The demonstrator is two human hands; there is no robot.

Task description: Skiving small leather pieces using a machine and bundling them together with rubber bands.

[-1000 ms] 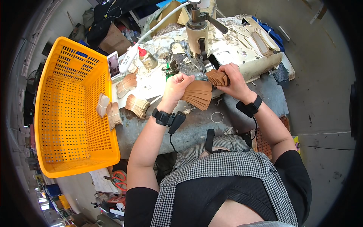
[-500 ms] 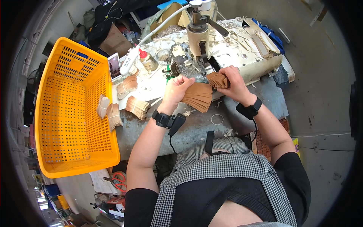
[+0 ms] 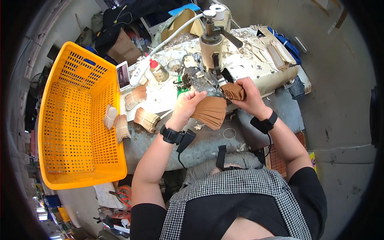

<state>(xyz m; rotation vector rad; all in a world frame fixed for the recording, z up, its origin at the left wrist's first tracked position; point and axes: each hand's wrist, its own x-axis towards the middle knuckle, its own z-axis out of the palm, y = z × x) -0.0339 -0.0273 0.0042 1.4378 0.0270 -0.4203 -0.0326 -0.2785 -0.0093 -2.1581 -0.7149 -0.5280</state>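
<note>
Just in front of a cream machine (image 3: 211, 50) with a black side lever, both my hands are at work. My left hand (image 3: 186, 107) is closed on a fanned stack of brown leather-like pieces (image 3: 212, 112), which spreads to its right. A second bunch of brown pieces (image 3: 234, 91), stacked in folds, is pinched in my right hand (image 3: 252, 98), close to the machine's working head. What lies under the fingers of either hand is hidden. Left of my left hand lie tied bundles of tan pieces, one bundle (image 3: 146, 119) at the table edge and another bundle (image 3: 136, 97) behind it.
A yellow plastic crate (image 3: 44, 152) stands at the left, with two pale bundles (image 3: 121, 127) on its near rim. Behind are a red-capped bottle (image 3: 159, 72), a phone (image 3: 123, 76) and a white lamp arm (image 3: 140, 71). Scraps cover the machine table (image 3: 256, 56); a thin ring (image 3: 229, 133) lies in front.
The whole view has shifted slightly, so the table sits lower in the picture. Both hands keep their brown pieces beside the machine; their hold looks much the same.
</note>
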